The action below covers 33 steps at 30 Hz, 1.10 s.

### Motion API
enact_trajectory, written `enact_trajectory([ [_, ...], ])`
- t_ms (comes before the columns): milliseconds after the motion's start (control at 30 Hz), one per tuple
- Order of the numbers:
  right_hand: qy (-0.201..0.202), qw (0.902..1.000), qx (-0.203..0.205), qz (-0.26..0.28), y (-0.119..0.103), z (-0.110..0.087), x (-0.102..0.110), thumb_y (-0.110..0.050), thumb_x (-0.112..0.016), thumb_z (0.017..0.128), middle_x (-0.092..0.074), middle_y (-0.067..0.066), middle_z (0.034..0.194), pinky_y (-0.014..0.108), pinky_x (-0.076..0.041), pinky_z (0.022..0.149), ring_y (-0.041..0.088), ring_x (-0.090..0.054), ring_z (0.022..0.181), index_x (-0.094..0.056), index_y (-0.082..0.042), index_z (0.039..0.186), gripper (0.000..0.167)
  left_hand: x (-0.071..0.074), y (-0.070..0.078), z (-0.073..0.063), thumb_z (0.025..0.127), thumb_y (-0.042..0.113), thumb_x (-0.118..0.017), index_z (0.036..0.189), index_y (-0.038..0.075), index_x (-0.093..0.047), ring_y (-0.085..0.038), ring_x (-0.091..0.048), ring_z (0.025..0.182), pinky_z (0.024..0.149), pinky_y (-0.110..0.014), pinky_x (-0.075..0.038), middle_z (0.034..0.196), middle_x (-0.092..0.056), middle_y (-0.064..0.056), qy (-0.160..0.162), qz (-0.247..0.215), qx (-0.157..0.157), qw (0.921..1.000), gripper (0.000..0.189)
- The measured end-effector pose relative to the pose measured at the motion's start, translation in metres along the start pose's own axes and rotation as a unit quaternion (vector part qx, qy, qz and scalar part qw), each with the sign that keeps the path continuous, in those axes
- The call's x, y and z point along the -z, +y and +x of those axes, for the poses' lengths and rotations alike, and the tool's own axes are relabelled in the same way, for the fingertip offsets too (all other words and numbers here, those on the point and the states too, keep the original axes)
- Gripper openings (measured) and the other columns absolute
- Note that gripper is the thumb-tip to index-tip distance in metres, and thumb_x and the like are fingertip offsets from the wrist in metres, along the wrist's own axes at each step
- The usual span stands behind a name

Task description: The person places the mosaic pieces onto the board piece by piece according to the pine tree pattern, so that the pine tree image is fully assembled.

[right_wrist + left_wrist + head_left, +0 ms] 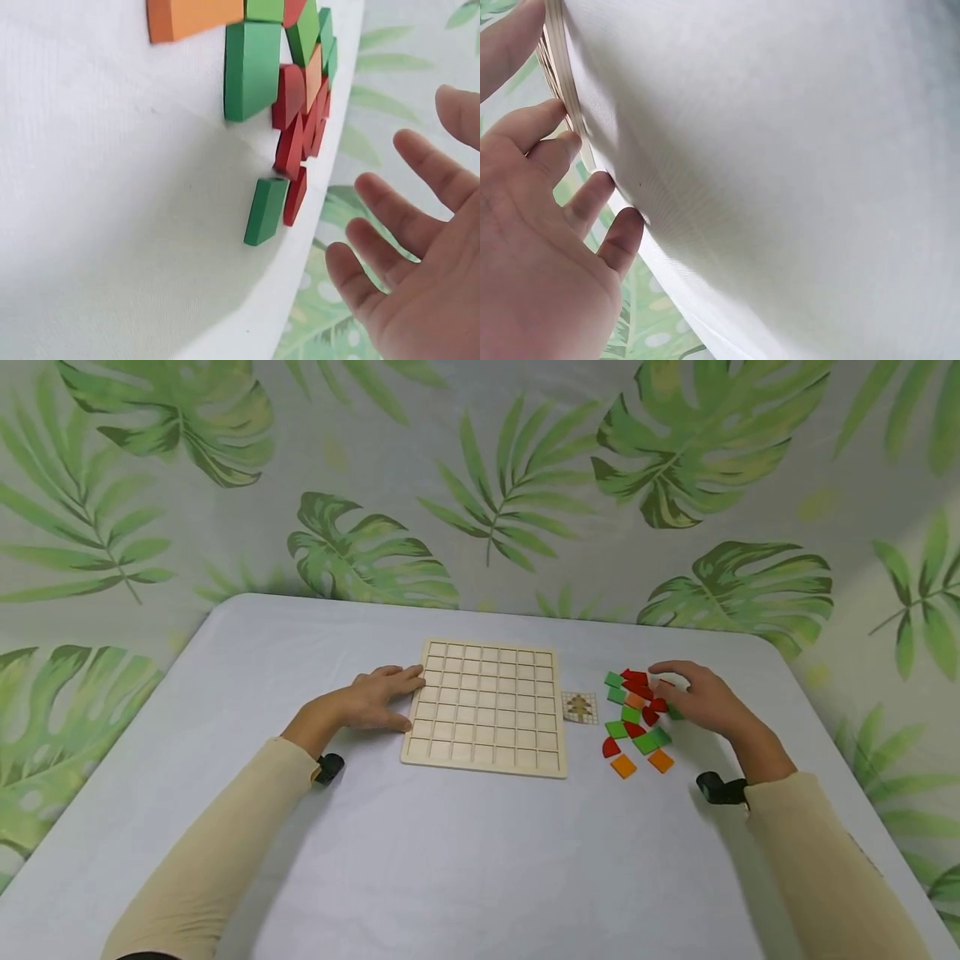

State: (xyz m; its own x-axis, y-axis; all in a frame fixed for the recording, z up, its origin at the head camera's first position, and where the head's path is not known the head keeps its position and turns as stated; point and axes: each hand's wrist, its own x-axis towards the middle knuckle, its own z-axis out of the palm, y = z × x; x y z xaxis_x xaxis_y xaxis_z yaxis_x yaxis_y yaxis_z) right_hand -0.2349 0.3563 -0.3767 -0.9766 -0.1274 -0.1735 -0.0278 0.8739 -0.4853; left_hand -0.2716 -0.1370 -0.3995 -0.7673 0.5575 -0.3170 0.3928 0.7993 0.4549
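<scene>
A square wooden grid board (483,708) lies on the white table, its cells bare. My left hand (378,697) rests at the board's left edge, fingers spread and fingertips touching the side; the left wrist view shows those fingers (547,120) along the board's rim (559,60). My right hand (701,696) hovers over the right side of a pile of colored wooden pieces, its fingers (397,210) loosely extended and holding nothing. Among the pieces are green squares (632,715), red quarter-rounds (611,747) and orange squares (623,767). A green piece (266,211) lies nearest that hand.
A small pattern card (580,707) with a brown tree-like figure on a grid lies between the board and the pieces. White cloth covers the table (480,860). Behind it hangs a leaf-print curtain (517,485).
</scene>
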Motion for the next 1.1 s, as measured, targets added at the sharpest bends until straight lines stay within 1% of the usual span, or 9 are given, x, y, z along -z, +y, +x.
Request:
enact_trajectory([
  [133, -0.002, 0.9999, -0.010, -0.007, 0.003, 0.005, 0.002, -0.038, -0.044, 0.104, -0.034, 0.029, 0.155, 0.072, -0.026, 0.111, 0.052, -0.026, 0.143, -0.047, -0.004, 0.144, 0.052, 0.001, 0.001, 0.000, 0.091, 0.030, -0.070, 0.158, 0.014, -0.025, -0.037, -0.007, 0.156, 0.120, -0.064, -0.013, 0.170, -0.010, -0.004, -0.002, 0.004, -0.002, 1.0000, 0.083],
  [233, -0.003, 0.9998, -0.010, -0.015, 0.005, 0.011, 0.004, -0.029, -0.046, 0.104, -0.040, 0.029, 0.151, 0.071, -0.025, 0.112, 0.051, -0.028, 0.141, -0.048, -0.004, 0.142, 0.046, 0.005, 0.001, 0.000, 0.091, 0.030, -0.070, 0.159, 0.013, -0.022, -0.037, -0.007, 0.156, 0.120, -0.063, -0.012, 0.170, -0.010, -0.004, 0.001, 0.004, 0.000, 1.0000, 0.085],
  [367, -0.004, 0.9997, -0.009, -0.024, 0.013, 0.017, 0.003, -0.019, -0.048, 0.102, -0.052, 0.029, 0.139, 0.069, -0.030, 0.110, 0.049, -0.036, 0.134, -0.053, -0.002, 0.138, 0.041, 0.004, 0.001, 0.001, 0.091, 0.032, -0.070, 0.160, 0.014, -0.020, -0.037, -0.006, 0.156, 0.120, -0.063, -0.012, 0.170, -0.010, -0.004, 0.001, 0.001, 0.008, 1.0000, 0.087],
  [433, -0.002, 0.9995, -0.017, -0.027, 0.015, 0.021, 0.002, -0.019, -0.047, 0.101, -0.054, 0.029, 0.134, 0.067, -0.034, 0.108, 0.048, -0.039, 0.131, -0.054, -0.002, 0.137, 0.040, 0.003, 0.000, 0.001, 0.090, 0.032, -0.071, 0.160, 0.014, -0.020, -0.037, -0.006, 0.156, 0.120, -0.063, -0.012, 0.170, -0.010, -0.004, -0.001, 0.000, 0.009, 1.0000, 0.089],
  [600, 0.008, 0.9990, -0.030, -0.032, 0.012, 0.034, -0.003, -0.019, -0.047, 0.102, -0.051, 0.028, 0.135, 0.064, -0.040, 0.106, 0.046, -0.041, 0.126, -0.056, -0.004, 0.135, 0.038, 0.003, 0.001, 0.001, 0.087, 0.031, -0.074, 0.160, 0.013, -0.019, -0.039, -0.005, 0.155, 0.120, -0.065, -0.012, 0.170, -0.009, -0.006, -0.011, 0.004, 0.004, 0.9999, 0.092],
  [733, 0.011, 0.9993, -0.016, -0.032, 0.008, 0.043, -0.006, -0.018, -0.048, 0.102, -0.052, 0.028, 0.132, 0.060, -0.043, 0.103, 0.043, -0.046, 0.118, -0.058, -0.004, 0.134, 0.037, 0.004, 0.005, 0.001, 0.088, 0.031, -0.073, 0.160, 0.013, -0.017, -0.039, -0.004, 0.155, 0.120, -0.065, -0.011, 0.170, -0.007, -0.008, -0.018, 0.008, 0.011, 0.9997, 0.094],
  [833, 0.012, 0.9988, -0.002, -0.048, 0.007, 0.048, -0.008, -0.017, -0.049, 0.101, -0.055, 0.028, 0.127, 0.060, -0.042, 0.101, 0.042, -0.049, 0.113, -0.061, -0.003, 0.132, 0.035, 0.005, 0.007, 0.003, 0.088, 0.032, -0.073, 0.160, 0.013, -0.015, -0.038, -0.002, 0.156, 0.120, -0.065, -0.010, 0.170, -0.007, -0.007, -0.023, 0.007, 0.015, 0.9996, 0.094],
  [967, 0.016, 0.9964, 0.020, -0.081, 0.007, 0.054, -0.012, -0.018, -0.052, 0.101, -0.058, 0.028, 0.119, 0.058, -0.044, 0.097, 0.040, -0.052, 0.106, -0.064, -0.004, 0.129, 0.033, 0.005, 0.008, 0.004, 0.088, 0.033, -0.072, 0.160, 0.014, -0.015, -0.038, -0.002, 0.156, 0.121, -0.064, -0.010, 0.170, -0.007, -0.007, -0.025, 0.006, 0.017, 0.9995, 0.094],
  [1100, 0.022, 0.9942, 0.037, -0.098, 0.005, 0.059, -0.014, -0.017, -0.054, 0.100, -0.060, 0.027, 0.113, 0.056, -0.046, 0.094, 0.039, -0.053, 0.102, -0.068, -0.004, 0.122, 0.029, 0.003, 0.006, 0.003, 0.088, 0.033, -0.073, 0.160, 0.014, -0.014, -0.038, -0.002, 0.156, 0.120, -0.064, -0.010, 0.170, -0.008, -0.007, -0.023, 0.002, 0.021, 0.9995, 0.095],
])
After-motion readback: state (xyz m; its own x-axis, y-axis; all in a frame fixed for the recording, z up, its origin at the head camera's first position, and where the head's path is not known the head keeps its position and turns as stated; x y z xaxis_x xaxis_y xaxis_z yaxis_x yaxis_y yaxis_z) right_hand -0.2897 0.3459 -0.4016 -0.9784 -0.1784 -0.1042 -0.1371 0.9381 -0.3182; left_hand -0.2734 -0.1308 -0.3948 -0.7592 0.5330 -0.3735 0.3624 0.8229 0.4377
